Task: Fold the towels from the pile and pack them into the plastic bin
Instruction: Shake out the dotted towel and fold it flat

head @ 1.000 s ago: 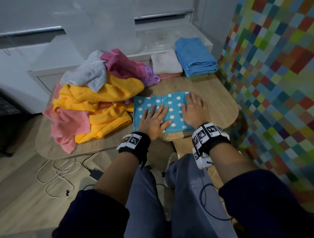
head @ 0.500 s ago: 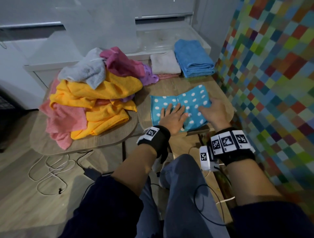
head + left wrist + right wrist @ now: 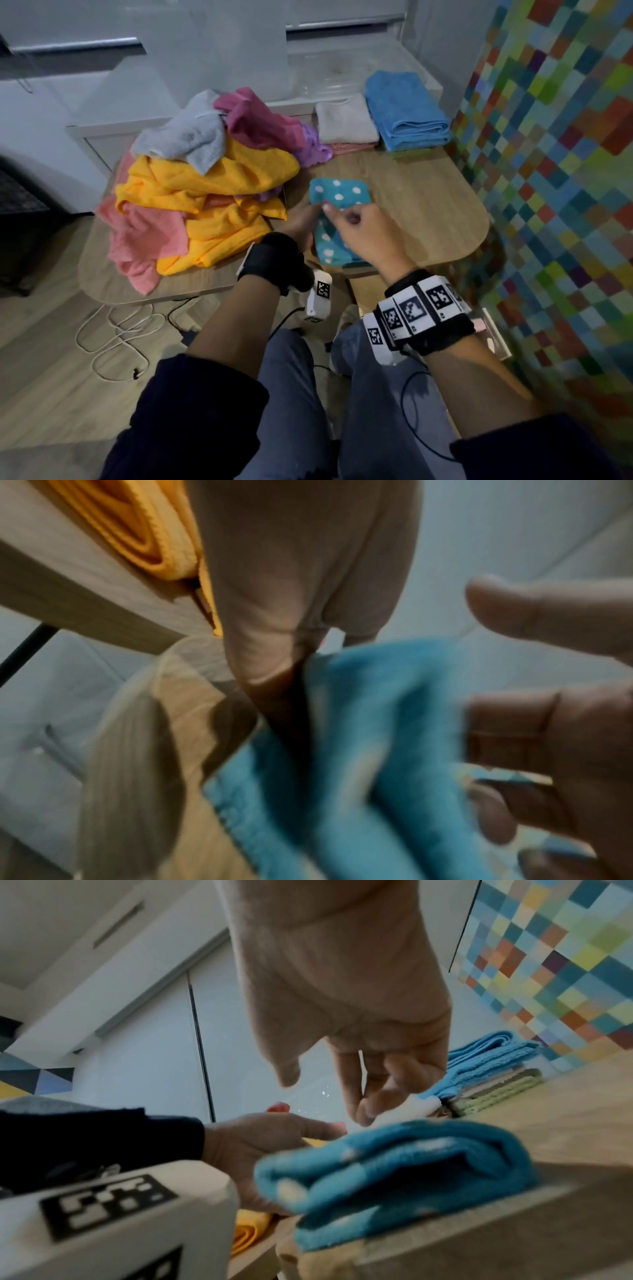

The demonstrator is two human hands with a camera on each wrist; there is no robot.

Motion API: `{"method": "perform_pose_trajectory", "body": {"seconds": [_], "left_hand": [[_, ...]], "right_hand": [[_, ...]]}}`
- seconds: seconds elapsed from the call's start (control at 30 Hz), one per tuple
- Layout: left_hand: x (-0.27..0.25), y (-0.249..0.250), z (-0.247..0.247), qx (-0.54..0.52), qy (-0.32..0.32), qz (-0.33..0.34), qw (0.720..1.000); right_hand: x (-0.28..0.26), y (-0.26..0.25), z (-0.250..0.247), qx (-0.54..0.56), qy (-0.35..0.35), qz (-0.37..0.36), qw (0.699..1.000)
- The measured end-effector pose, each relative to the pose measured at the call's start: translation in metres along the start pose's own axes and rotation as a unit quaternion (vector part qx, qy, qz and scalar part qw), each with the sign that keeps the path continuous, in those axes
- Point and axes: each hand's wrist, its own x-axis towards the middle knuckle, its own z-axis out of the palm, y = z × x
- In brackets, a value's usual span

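At the desk's near edge, the left hand (image 3: 301,219) pinches the folded dotted towel (image 3: 337,195) while the right hand (image 3: 363,233) hovers loosely curled, empty; better to square edges, then press flat.

White cable (image 3: 113,329) on wooden floor (image 3: 51,370)

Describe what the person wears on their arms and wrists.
Dark navy sleeves are pushed up both forearms. Each wrist has a black strap carrying white blocks printed with black square codes: left wrist, right wrist. The hands are bare.
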Motion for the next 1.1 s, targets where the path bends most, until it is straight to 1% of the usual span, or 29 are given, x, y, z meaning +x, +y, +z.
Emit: {"method": "perform_pose_trajectory", "body": {"seconds": [0.03,0.1,0.13,0.17,0.23,0.3,0.33,0.37,0.4,0.43,0.47,0.5,0.57,0.67,0.73,0.77,0.8,0.83,0.87,0.9,0.93,1.0,1.03,1.1], "left_hand": [[0.000,-0.001,0.001,0.009,0.009,0.012,1.000],[0.001,-0.001,0.005,0.011,0.023,0.016,1.000],[0.002,-0.001,0.006,0.016,0.028,0.014,0.999],[0.005,-0.001,0.007,0.025,0.037,0.011,0.999],[0.009,-0.003,0.006,0.047,0.047,0.006,0.998],[0.008,-0.004,0.006,0.072,0.048,0.007,0.996],[0.008,-0.003,0.006,0.111,0.060,0.022,0.992],[0.008,-0.003,0.006,0.182,0.082,0.049,0.979],[0.010,-0.004,0.006,0.267,0.108,0.086,0.954],[0.012,-0.005,0.005,0.343,0.133,0.123,0.922],[0.012,-0.007,0.004,0.400,0.154,0.142,0.892],[0.012,-0.010,0.005,0.435,0.173,0.140,0.873],[0.011,-0.013,0.004,0.478,0.191,0.121,0.849],[0.009,-0.010,0.004,0.540,0.180,0.106,0.815],[0.010,-0.006,0.007,0.567,0.171,0.089,0.800],[0.010,-0.005,0.009,0.580,0.166,0.079,0.794],[0.009,-0.004,0.012,0.592,0.163,0.068,0.786],[0.008,-0.005,0.015,0.601,0.165,0.058,0.780],[0.006,-0.005,0.018,0.604,0.169,0.056,0.777],[0.004,-0.006,0.023,0.600,0.168,0.058,0.780],[0.005,-0.009,0.027,0.586,0.165,0.072,0.790],[0.004,-0.013,0.036,0.514,0.155,0.098,0.838],[0.002,-0.014,0.040,0.477,0.158,0.119,0.856],[-0.001,-0.013,0.046,0.420,0.172,0.141,0.880]], "right_hand": [[0.002,0.004,0.000,0.000,0.029,-0.010,1.000],[0.007,0.015,0.000,-0.040,0.096,-0.049,0.993],[0.011,0.022,0.002,-0.069,0.108,-0.071,0.989],[0.015,0.028,0.004,-0.096,0.096,-0.093,0.986],[0.020,0.040,0.014,-0.135,0.015,-0.122,0.983],[0.019,0.048,0.022,-0.175,-0.076,-0.119,0.974],[0.019,0.051,0.025,-0.198,-0.106,-0.111,0.968],[0.018,0.054,0.027,-0.219,-0.119,-0.103,0.963],[0.018,0.054,0.027,-0.239,-0.124,-0.098,0.958],[0.019,0.055,0.028,-0.257,-0.126,-0.093,0.954],[0.020,0.055,0.028,-0.271,-0.129,-0.088,0.950],[0.020,0.054,0.028,-0.281,-0.134,-0.082,0.947],[0.021,0.053,0.030,-0.294,-0.148,-0.072,0.942],[0.024,0.048,0.027,-0.274,-0.193,-0.056,0.941],[0.030,0.045,0.018,-0.218,-0.218,-0.043,0.950],[0.032,0.044,0.013,-0.185,-0.201,-0.038,0.961],[0.033,0.043,0.007,-0.161,-0.152,-0.033,0.975],[0.032,0.043,0.002,-0.149,-0.078,-0.018,0.986],[0.030,0.042,-0.003,-0.143,-0.008,0.009,0.990],[0.029,0.042,-0.007,-0.135,0.032,0.044,0.989],[0.029,0.042,-0.010,-0.125,0.039,0.076,0.988],[0.032,0.043,-0.015,-0.072,0.006,0.138,0.988],[0.035,0.044,-0.017,-0.019,-0.010,0.168,0.986],[0.040,0.044,-0.021,0.115,-0.023,0.209,0.971]]}}
